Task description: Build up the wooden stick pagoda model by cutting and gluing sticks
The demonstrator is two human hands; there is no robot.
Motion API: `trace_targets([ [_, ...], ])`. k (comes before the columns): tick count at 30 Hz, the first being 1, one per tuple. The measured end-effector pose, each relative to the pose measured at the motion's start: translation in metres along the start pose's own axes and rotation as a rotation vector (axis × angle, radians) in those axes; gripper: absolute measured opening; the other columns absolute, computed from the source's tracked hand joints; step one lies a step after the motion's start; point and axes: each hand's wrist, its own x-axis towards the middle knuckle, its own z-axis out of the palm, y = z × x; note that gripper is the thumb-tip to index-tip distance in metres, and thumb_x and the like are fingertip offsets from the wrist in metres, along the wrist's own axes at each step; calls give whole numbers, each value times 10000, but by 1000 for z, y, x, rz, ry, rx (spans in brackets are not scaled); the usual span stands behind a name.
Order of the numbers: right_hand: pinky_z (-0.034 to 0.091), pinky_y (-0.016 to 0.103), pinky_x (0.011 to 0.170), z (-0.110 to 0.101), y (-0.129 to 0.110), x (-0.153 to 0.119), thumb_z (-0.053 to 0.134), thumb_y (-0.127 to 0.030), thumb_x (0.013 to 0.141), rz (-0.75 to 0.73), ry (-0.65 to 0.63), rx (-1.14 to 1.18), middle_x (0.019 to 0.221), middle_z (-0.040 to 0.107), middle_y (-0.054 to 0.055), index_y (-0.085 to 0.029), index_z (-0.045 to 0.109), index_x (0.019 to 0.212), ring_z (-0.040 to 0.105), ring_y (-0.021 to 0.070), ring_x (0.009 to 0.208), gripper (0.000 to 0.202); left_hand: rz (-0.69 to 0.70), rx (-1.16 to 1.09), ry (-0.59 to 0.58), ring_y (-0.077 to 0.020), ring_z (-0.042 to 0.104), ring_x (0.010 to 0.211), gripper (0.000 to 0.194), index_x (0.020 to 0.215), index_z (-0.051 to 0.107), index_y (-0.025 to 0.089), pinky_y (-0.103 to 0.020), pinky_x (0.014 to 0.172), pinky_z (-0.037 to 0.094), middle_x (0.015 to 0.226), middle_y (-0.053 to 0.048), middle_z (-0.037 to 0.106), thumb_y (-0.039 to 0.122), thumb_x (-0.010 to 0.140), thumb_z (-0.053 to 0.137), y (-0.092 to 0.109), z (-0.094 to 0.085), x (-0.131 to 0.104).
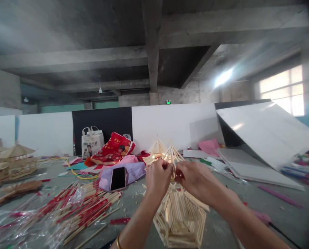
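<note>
Stick model (180, 218) below the fingers (170, 166)

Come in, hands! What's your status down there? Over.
Left hand and right hand close together, fingers curled, at pale wooden-stick model. Grip unclear. Black-screened rectangular phone to left, clear of both.

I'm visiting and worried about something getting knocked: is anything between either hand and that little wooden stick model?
Nothing visible is. The left hand and right hand are right at the stick model; the phone lies off to the left.
</note>
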Motion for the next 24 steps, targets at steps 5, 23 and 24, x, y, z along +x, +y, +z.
trace_targets([
  [5, 251, 262, 532, 2, 0, -1, 526, -200, 752, -8, -4, 3, 683, 627, 6, -195, 525, 689, 541, 137, 618, 63, 9, -14, 0, -137, 518, 588, 217, 644, 630, 194, -223, 524, 286, 571, 10, 588, 339, 718, 487, 0, 0, 0],
  [23, 260, 231, 489, -29, 13, -2, 558, -348, 754, 79, -37, 52, 588, 568, -36, -206, 533, 660, 464, 94, 523, 171, -11, -217, -7, -76, 427, 434, 219, 560, 575, 163, -190, 458, 284, 438, 45, 488, 337, 689, 541, 5, -23, 5],
  [24, 267, 228, 487, -36, 20, -3, 537, -384, 767, 97, -26, 55, 584, 563, -39, -211, 536, 671, 460, 94, 520, 197, -36, -296, -35, -65, 398, 401, 224, 575, 574, 160, -182, 435, 275, 414, 53, 466, 346, 696, 540, 6, -28, 6],
])
